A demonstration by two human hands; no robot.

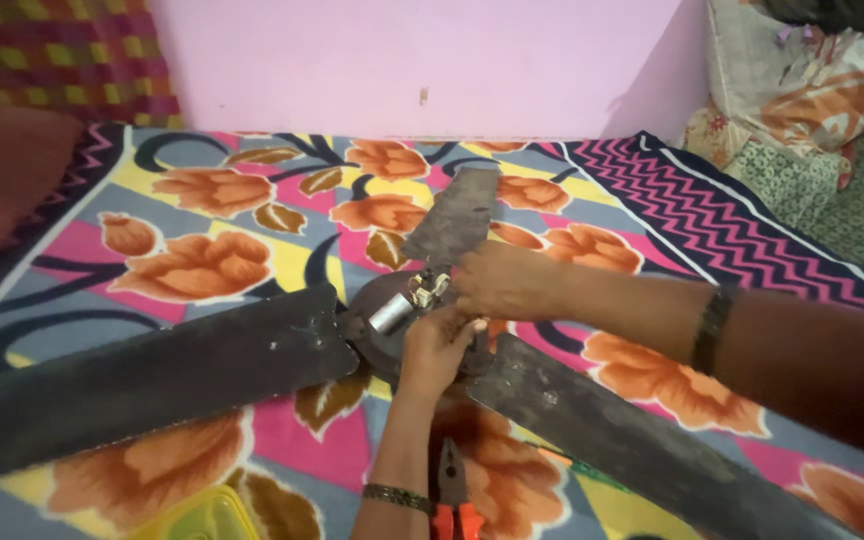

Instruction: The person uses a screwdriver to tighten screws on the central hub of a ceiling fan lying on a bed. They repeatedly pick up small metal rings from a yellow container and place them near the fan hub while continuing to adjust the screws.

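A dusty ceiling fan (252, 360) is seen laid on a floral bedsheet (202, 260). Its hub (377, 335) is gripped by the left hand (437, 350), fingers curled; the right hand (507, 282), fingers closed, pinches the wiring (428, 289). The brittle leads could be snapped, or the capacitor (390, 314) knocked loose.

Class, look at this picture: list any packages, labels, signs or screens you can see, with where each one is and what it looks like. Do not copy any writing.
No signs, screens or labels can be made out.
Yellow-green container: bottom edge, left of the left hand; translucent, rounded corner, only partly in frame, the nearest thing to a package.
Silver cylinder: on the fan hub, beside the right hand; plain metal, no readable label.
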